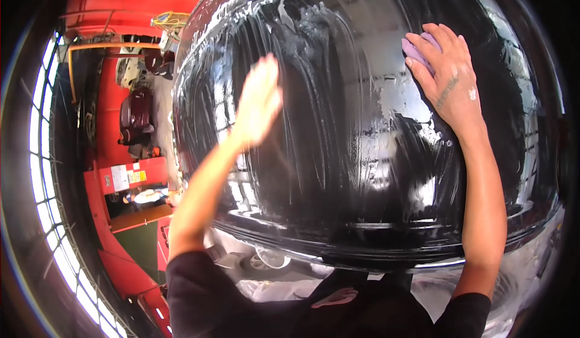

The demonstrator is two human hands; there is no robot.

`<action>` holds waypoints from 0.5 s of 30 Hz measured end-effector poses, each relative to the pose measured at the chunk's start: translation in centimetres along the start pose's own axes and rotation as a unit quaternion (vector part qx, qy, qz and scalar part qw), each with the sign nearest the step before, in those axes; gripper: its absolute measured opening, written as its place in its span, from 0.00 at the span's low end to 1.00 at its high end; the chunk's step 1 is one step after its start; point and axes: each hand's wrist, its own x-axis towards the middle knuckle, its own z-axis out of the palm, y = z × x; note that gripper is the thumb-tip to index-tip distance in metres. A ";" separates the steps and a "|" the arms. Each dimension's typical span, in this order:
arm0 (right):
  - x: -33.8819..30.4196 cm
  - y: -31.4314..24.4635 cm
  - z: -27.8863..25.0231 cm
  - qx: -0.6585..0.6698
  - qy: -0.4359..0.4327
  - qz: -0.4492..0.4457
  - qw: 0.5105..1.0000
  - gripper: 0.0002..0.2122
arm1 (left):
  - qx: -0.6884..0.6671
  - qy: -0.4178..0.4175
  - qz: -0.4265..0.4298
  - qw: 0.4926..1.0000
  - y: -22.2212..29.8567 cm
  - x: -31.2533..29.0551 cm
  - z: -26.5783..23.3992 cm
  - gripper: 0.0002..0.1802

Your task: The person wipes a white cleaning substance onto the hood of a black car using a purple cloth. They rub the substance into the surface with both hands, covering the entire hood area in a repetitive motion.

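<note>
A glossy black car panel (326,157), wide and curved, fills the middle of the view, streaked with white suds. Pressed against its upper right part is a purple pad (413,54), which looks soft. My right hand (446,66) is closed over it, and the fingers hide much of the pad. Over the left half of the same panel is my left hand (260,102), smeared by motion. Its fingers look stretched out with nothing in them. Whether the palm touches the wet surface I cannot tell.
Thick foam (232,9) lines the panel's far left edge. Left of it stand a red metal frame (130,178) with paper labels and a dark red car part (136,109). A coiled yellow hose (170,21) hangs at the back. Clear plastic sheeting (275,291) lies below the near edge.
</note>
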 end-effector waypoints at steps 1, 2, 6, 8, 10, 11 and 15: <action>0.0 -0.7 0.1 0.009 0.005 -0.007 1.000 0.19 | -0.032 0.040 -0.040 0.998 -3.5 4.9 -0.1 0.38; 0.1 -0.9 0.3 0.017 0.004 -0.012 1.000 0.19 | -0.062 0.075 -0.064 0.993 -6.7 9.6 -0.5 0.39; -0.4 0.4 0.3 0.027 0.004 -0.015 1.000 0.19 | -0.063 0.071 -0.116 0.989 -6.8 13.8 1.5 0.40; -0.6 0.9 0.3 0.016 0.006 -0.008 1.000 0.19 | -0.070 0.036 -0.068 0.995 -0.4 7.4 1.3 0.41; -0.9 0.8 0.2 0.008 0.010 -0.013 1.000 0.19 | -0.066 -0.019 -0.038 0.997 6.8 -2.1 -0.2 0.40; -0.8 0.9 0.4 0.001 0.015 -0.014 1.000 0.19 | -0.090 -0.015 0.007 0.996 8.1 -6.9 1.2 0.42; -0.6 0.2 -0.1 -0.002 0.004 -0.003 1.000 0.19 | -0.053 -0.042 0.039 0.997 5.4 -4.3 0.4 0.41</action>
